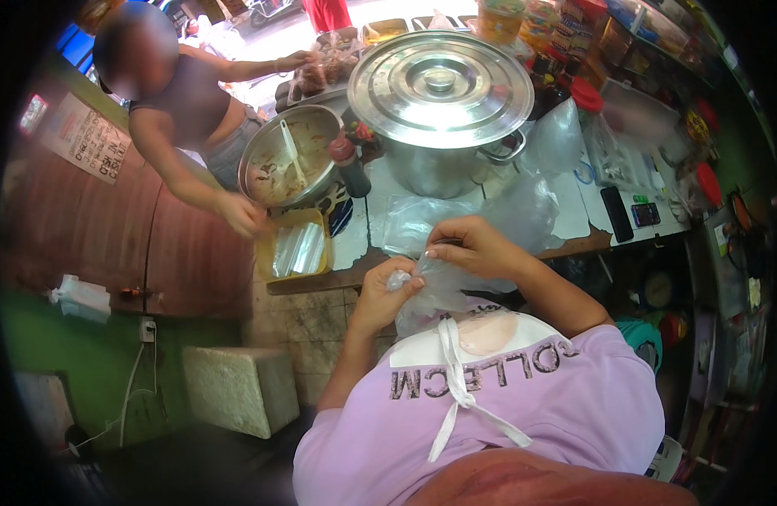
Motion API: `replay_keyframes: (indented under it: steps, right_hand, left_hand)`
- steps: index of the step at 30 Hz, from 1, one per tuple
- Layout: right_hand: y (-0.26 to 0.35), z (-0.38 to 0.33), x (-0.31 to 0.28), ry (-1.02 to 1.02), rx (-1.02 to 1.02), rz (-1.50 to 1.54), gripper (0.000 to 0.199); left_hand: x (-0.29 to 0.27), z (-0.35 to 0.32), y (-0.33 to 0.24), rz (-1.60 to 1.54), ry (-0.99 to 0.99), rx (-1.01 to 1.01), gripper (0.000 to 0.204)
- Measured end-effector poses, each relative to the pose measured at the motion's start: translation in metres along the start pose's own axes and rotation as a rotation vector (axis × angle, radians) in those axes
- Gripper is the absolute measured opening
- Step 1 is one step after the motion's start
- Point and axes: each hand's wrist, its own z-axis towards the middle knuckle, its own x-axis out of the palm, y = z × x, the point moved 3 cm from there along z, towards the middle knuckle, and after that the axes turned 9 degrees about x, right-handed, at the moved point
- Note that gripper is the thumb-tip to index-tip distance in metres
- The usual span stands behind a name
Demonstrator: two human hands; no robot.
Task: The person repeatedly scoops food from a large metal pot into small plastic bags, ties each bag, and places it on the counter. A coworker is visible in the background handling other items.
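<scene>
wooden counter (574,246) bears a lidded steel pot (443,110), yellow tray (294,249), phone (616,212).

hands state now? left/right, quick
Left hand: closed, pinching the clear plastic bag.
Right hand: closed on the same bag's top edge.

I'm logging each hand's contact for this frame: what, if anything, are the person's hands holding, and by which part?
Both hands hold a clear plastic bag. The left hand pinches its bunched top end; the right hand has its grip on the upper edge.
</scene>
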Motion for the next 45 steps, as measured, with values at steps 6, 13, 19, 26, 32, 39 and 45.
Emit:
replay_keyframes:
  steps: [6,13,19,26,32,39,45]
  right_hand:
    - [-0.006,-0.01,-0.011,-0.079,0.023,-0.056,0.02]
    - [-0.002,-0.009,-0.012,-0.108,-0.213,-0.195,0.016]
    - [0.0,-0.012,-0.011,-0.109,-0.117,-0.167,0.02]
    - [-0.01,-0.012,-0.007,-0.046,0.019,-0.03,0.025]
    - [-0.034,-0.006,0.004,0.022,0.012,0.467,0.025]
    - [-0.041,-0.009,0.006,-0.076,0.045,0.274,0.042]
    - [-0.038,-0.014,0.003,-0.137,0.048,0.16,0.033]
  left_hand:
    - [0.004,0.007,0.009,-0.027,-0.017,-0.059,0.016]
    - [0.004,0.011,0.008,0.048,-0.039,0.134,0.013]
    - [0.003,0.009,0.002,0.273,-0.055,0.22,0.008]
    - [0.01,0.009,-0.006,0.283,-0.122,0.265,0.007]
    - [0.012,0.012,-0.012,0.387,-0.012,0.317,0.008]
    - [0.027,0.012,-0.02,0.435,-0.064,0.423,0.009]
    - [0.022,0.019,-0.011,0.393,-0.062,0.361,0.016]
